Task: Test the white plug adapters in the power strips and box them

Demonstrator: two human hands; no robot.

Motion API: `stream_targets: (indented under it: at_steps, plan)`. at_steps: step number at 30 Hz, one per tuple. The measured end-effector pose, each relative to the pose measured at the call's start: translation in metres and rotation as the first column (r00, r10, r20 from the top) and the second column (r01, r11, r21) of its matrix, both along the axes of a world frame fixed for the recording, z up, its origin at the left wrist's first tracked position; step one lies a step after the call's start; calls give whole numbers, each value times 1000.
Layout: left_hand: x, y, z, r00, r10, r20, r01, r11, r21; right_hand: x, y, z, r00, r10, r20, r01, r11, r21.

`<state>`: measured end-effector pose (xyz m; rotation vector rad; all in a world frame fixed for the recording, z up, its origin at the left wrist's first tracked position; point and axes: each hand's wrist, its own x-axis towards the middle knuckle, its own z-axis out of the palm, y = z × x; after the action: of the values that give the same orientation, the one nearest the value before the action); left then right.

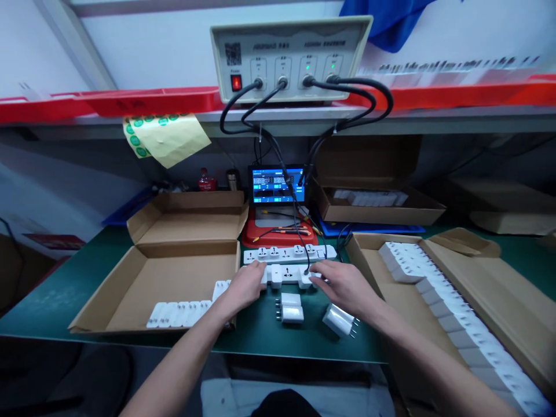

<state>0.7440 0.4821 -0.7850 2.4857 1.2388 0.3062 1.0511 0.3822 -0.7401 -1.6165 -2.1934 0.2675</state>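
Note:
My left hand (247, 285) is closed on a white plug-in charger (263, 279) at the left end of the nearer white power strip (288, 273). Its fingers partly hide that charger. At the strip's right end, my right hand (341, 284) pinches a white charger (317, 279), mostly covered by the fingers. Just left of those fingertips, another charger (304, 280) sits in the strip with a black cable (307, 260) in its top. One more charger (276, 277) is plugged in near my left hand. Loose chargers (292, 314) (339, 321) lie on the green table in front.
An open carton (143, 278) at left holds several chargers (186, 313). Another carton (382, 295) at right holds rows of them. Behind the strips are a second power strip (286, 253), a red tray (260, 236) and a lit screen (277, 185). Cables hang from a tester box (291, 63).

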Motion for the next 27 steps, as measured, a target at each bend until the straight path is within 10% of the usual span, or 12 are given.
stream_targets:
  at_steps: [7, 14, 27]
  plan:
    - [16, -2, 13, 998, -32, -55, 37, 996, 81, 55, 11, -18, 982, -177, -71, 171, 982, -75]
    - [88, -22, -4, 894, -100, 436, 81, 995, 62, 46, 34, -46, 959, -132, -249, 106, 988, -112]
    - [123, -15, -24, 890, -64, 452, 43, 997, 57, 44, 38, -71, 953, -96, -288, 93, 995, -24]
